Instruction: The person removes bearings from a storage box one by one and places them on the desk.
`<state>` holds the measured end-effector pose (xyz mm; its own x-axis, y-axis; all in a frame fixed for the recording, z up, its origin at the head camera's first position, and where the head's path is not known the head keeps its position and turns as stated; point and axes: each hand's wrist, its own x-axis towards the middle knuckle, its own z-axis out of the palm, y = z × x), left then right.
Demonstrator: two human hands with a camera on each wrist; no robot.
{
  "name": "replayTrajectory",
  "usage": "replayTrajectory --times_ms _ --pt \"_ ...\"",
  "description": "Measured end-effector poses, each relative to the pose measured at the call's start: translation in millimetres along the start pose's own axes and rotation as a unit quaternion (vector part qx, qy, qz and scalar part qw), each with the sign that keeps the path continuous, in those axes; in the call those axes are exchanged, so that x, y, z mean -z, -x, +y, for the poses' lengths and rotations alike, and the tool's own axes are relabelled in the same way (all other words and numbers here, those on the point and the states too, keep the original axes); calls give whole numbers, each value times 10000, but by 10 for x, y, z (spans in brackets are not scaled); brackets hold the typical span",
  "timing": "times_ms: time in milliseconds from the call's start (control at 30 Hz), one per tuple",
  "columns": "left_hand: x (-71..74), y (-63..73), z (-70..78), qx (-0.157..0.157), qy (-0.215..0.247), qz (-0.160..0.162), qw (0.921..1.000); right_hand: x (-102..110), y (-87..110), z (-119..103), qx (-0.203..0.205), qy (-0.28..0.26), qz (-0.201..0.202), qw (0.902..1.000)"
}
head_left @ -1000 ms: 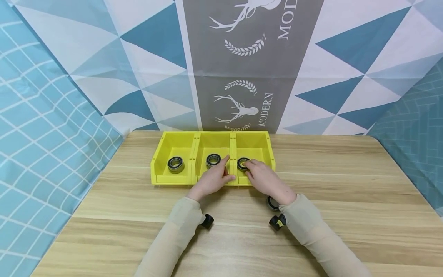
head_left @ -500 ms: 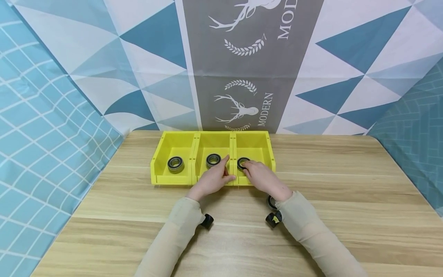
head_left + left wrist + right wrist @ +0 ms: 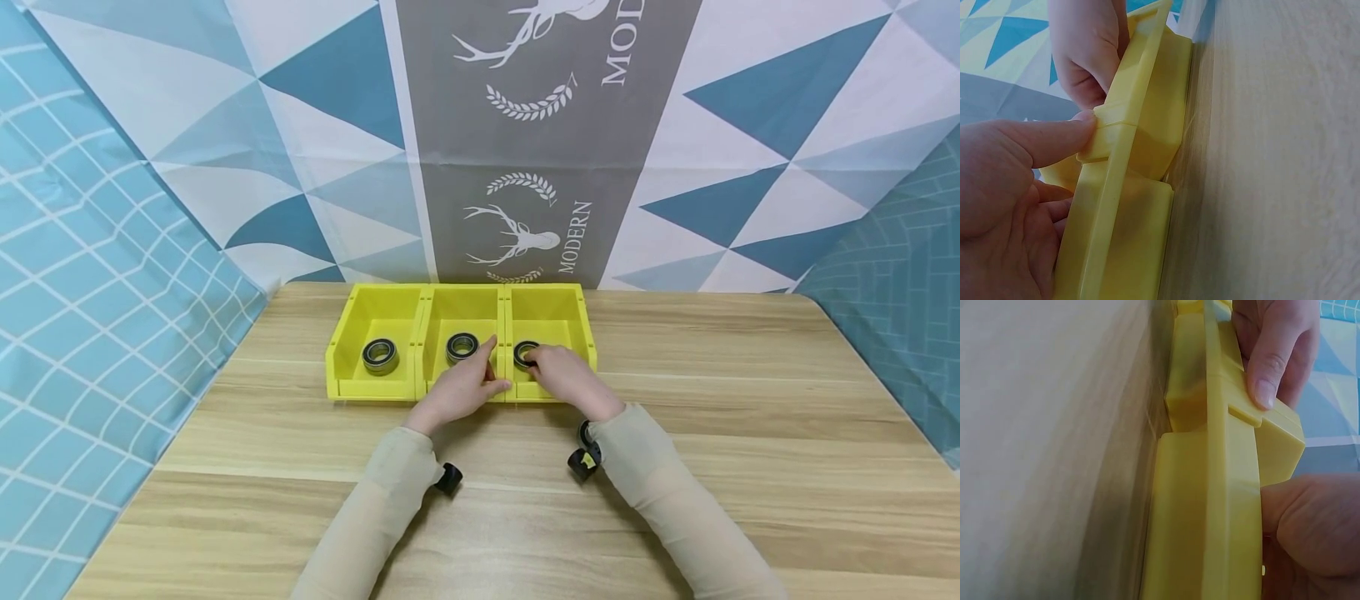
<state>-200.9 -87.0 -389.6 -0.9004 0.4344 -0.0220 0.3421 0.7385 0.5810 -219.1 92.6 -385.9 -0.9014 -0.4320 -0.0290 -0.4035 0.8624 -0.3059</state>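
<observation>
Three joined yellow bins stand in a row, each with a dark-rimmed bearing inside. My left hand (image 3: 461, 387) grips the divider between the middle bin (image 3: 457, 304) and the right bin (image 3: 547, 308); its thumb lies on the front end of the divider in the left wrist view. The middle bearing (image 3: 461, 347) sits just beyond this hand. My right hand (image 3: 564, 372) reaches into the right bin, fingers curled down and pinching the bearing (image 3: 522, 357) there, partly hidden by them. Its fingertips are hidden behind the bin front in the right wrist view.
A bearing (image 3: 380, 357) lies in the left bin (image 3: 382, 302). Another bearing (image 3: 584, 432) is on the wooden table (image 3: 750, 400), partly covered by the right sleeve. Patterned cloth (image 3: 322, 150) rises behind the table's back edge.
My right wrist and sleeve have shifted a little left and away from me, while the fingers stay at the bearing in the right bin. My left hand holds its place.
</observation>
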Motion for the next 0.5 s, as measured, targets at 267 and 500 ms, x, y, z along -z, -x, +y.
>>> replayTrajectory --times_ms 267,500 --pt "-7 -6 -5 25 -77 15 10000 45 -46 -18 14 382 -336 9987" --pt "-12 -13 -9 64 -54 10 10000 57 -59 -18 -100 354 -370 9986"
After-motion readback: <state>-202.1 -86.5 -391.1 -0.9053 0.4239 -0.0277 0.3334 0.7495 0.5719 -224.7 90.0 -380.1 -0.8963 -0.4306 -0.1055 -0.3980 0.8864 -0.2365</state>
